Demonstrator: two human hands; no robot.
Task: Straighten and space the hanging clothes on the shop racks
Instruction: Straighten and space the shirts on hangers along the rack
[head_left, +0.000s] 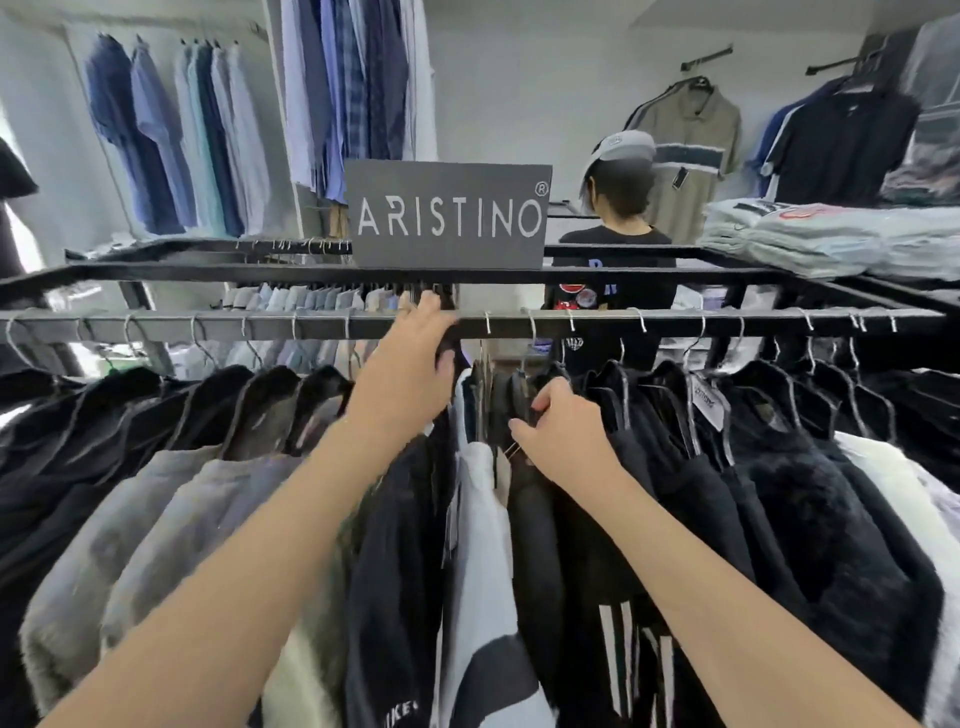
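A black rail (675, 323) runs across the view with dark, grey and white tops hanging from wire hangers. My left hand (415, 353) reaches up to the rail's middle, fingers over the bar and thumb curled round a hanger top beneath it. My right hand (556, 431) is lower, fingers curled into the shoulder of a dark garment (524, 405) in a tight bunch just right of a white and black top (483, 519). Grey tops (171, 499) hang to the left, black tops (779, 467) to the right, more evenly spread.
A grey brand sign (447, 214) stands on the rack's upper frame. A person in a cap and black shirt (618, 244) stands behind the rack, back turned. Folded shirts (831, 234) are stacked at the right. Blue shirts (171, 135) hang on the far wall.
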